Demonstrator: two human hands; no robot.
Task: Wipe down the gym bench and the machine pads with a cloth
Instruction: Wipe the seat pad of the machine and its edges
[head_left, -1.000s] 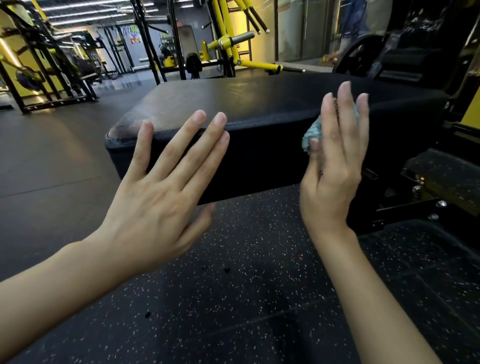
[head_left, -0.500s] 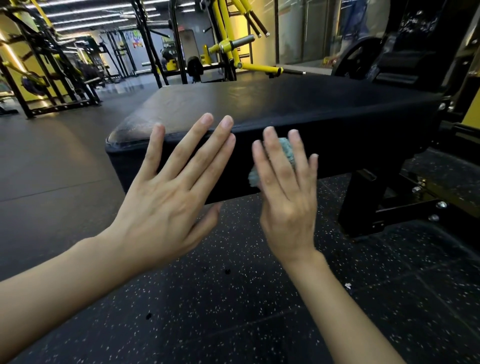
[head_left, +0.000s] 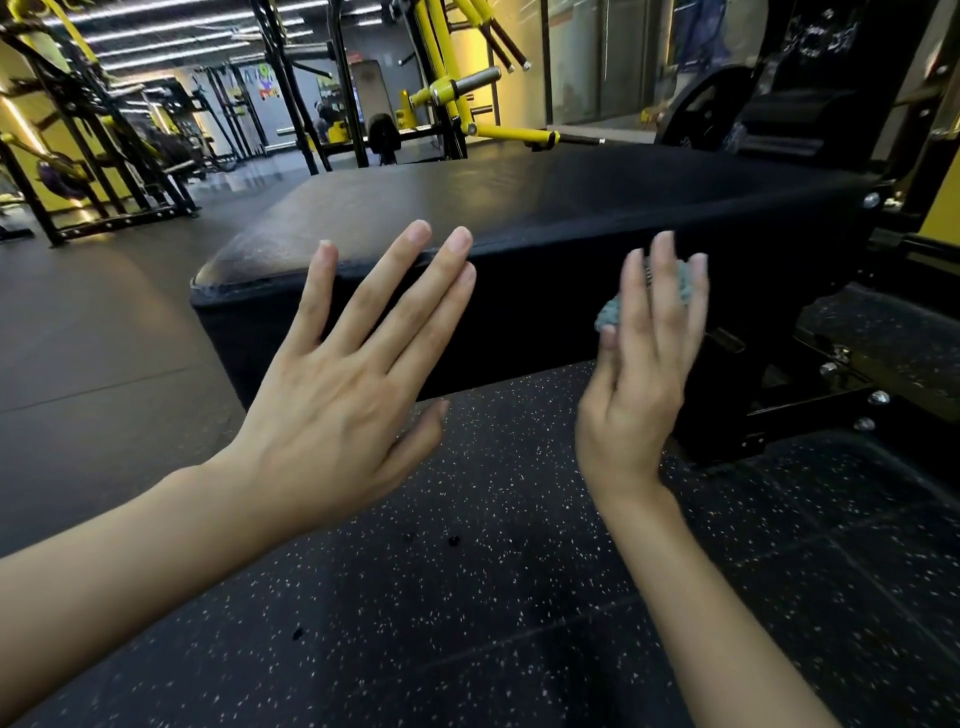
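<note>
Teal, nubbly cloth is mostly hidden behind the right hand, with only tufts showing at its 10 and 1 o'clock. Those fingers are blurred but straight, pressing it flat on the side of the black padded bench. At its 9 o'clock the left hand lies spread and relaxed on the same smooth vinyl, fingertips at the scuffed top edge, above speckled rubber floor

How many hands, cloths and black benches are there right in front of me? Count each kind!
hands: 2, left hand and right hand
cloth: 1
black bench: 1
total: 4
</note>
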